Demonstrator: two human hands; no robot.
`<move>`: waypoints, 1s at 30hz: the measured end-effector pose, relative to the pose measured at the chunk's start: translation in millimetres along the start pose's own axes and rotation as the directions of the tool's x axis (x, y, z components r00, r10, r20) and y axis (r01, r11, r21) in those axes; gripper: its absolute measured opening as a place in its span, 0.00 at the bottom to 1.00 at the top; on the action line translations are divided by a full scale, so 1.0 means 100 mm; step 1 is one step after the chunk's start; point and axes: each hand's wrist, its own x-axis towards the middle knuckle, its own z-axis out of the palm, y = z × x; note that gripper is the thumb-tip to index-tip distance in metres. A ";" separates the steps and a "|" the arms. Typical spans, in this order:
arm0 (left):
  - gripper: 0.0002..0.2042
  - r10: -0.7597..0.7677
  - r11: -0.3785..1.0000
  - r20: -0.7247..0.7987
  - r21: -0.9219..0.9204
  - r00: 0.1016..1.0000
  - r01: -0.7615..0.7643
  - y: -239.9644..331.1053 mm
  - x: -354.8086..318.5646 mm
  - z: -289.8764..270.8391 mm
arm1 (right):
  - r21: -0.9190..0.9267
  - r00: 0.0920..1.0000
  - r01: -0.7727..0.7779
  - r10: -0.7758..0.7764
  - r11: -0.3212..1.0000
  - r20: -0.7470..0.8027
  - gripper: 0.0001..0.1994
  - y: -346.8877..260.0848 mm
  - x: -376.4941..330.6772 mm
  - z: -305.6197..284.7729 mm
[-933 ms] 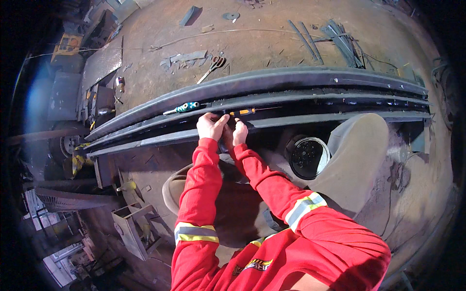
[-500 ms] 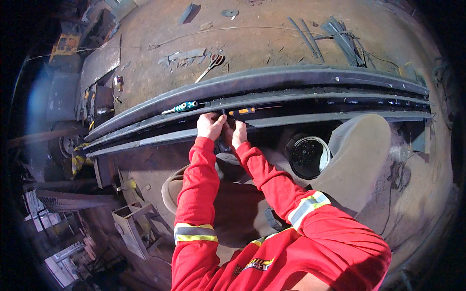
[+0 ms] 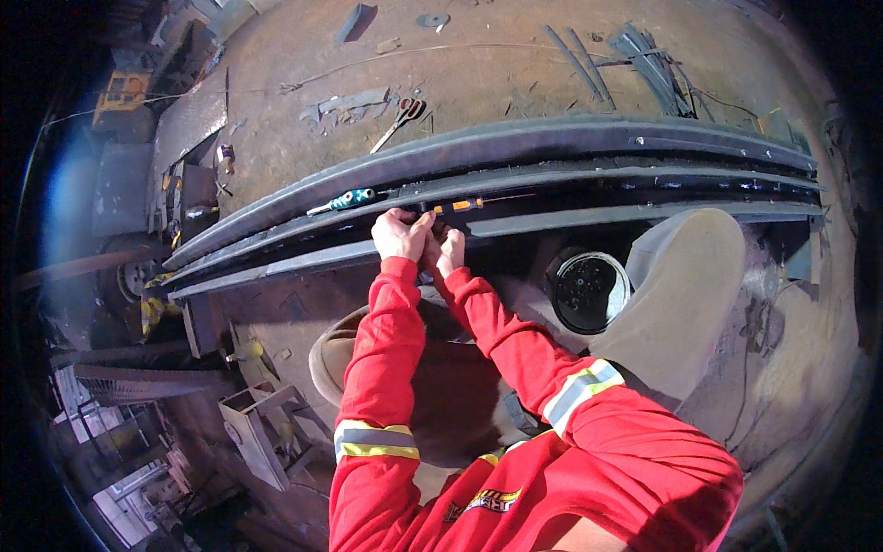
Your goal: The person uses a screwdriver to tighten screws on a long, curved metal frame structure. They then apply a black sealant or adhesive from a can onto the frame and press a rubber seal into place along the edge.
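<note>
Both my hands meet at a long dark metal beam point(image 3: 589, 147) made of stacked curved rails. My left hand point(image 3: 401, 233) is curled over the rail edge, fingers closed around a small part I cannot make out. My right hand point(image 3: 448, 250) is pressed just beside it, fingers bent at the same spot. An orange-handled screwdriver point(image 3: 467, 204) lies on the rail right above my hands. A teal-handled screwdriver point(image 3: 344, 201) lies further left on the rail. My sleeves are red with reflective bands.
Scissors point(image 3: 401, 120) and metal scraps lie on the rusty floor beyond the beam. A round black container point(image 3: 589, 293) sits below the beam beside my grey-trousered knee point(image 3: 685, 276). Metal strips point(image 3: 644, 55) lie at far right; steel frames point(image 3: 258, 432) stand lower left.
Both hands stay at the same spot on the rail, with only slight finger shifts. Nothing else has visibly moved.
</note>
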 end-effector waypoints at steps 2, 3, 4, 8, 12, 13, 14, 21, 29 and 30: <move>0.22 -0.039 0.999 0.024 -0.037 0.999 0.040 0.03 -0.03 -0.08 | -0.023 0.991 -0.112 0.113 0.993 0.073 0.09 -0.14 -0.05 -0.03; 0.21 -0.019 0.998 0.082 -0.065 0.996 0.024 0.11 -0.05 -0.14 | -0.187 0.978 -0.205 0.209 0.961 0.004 0.10 -0.13 0.00 -0.04; 0.20 -0.026 0.997 0.144 -0.066 0.989 0.035 0.11 -0.02 -0.13 | -0.122 0.983 -0.183 0.184 0.976 0.003 0.10 -0.11 0.02 -0.04; 0.16 -0.034 0.999 0.259 -0.015 0.965 0.039 0.08 0.01 -0.15 | -0.248 0.999 0.025 -0.017 0.969 0.032 0.11 -0.02 0.04 -0.06; 0.16 0.008 1.000 0.243 -0.002 0.970 -0.008 0.16 0.00 -0.17 | -0.489 0.991 0.134 -0.129 0.862 0.043 0.14 0.16 0.11 -0.15; 0.16 0.016 1.000 0.230 -0.001 0.973 -0.016 0.14 -0.01 -0.19 | -0.487 0.992 0.126 -0.120 0.864 0.043 0.14 0.16 0.08 -0.13; 0.17 0.053 0.999 0.183 -0.007 0.982 -0.053 0.09 -0.01 -0.19 | -0.530 0.994 0.087 -0.112 0.843 -0.016 0.14 0.18 0.07 -0.10; 0.18 0.077 0.997 0.026 -0.017 0.997 -0.077 0.11 -0.01 -0.06 | -0.249 0.989 -0.036 -0.002 0.968 -0.149 0.13 0.48 0.17 -0.19; 0.18 -0.043 0.999 -0.080 -0.027 0.996 0.041 0.05 -0.06 0.05 | -0.511 0.988 0.012 -0.090 0.859 -0.128 0.17 -0.05 -0.10 -0.02; 0.18 -0.052 0.998 -0.025 -0.037 0.998 0.051 0.07 -0.05 0.02 | -0.508 0.984 0.012 -0.099 0.861 -0.145 0.16 -0.05 -0.07 -0.04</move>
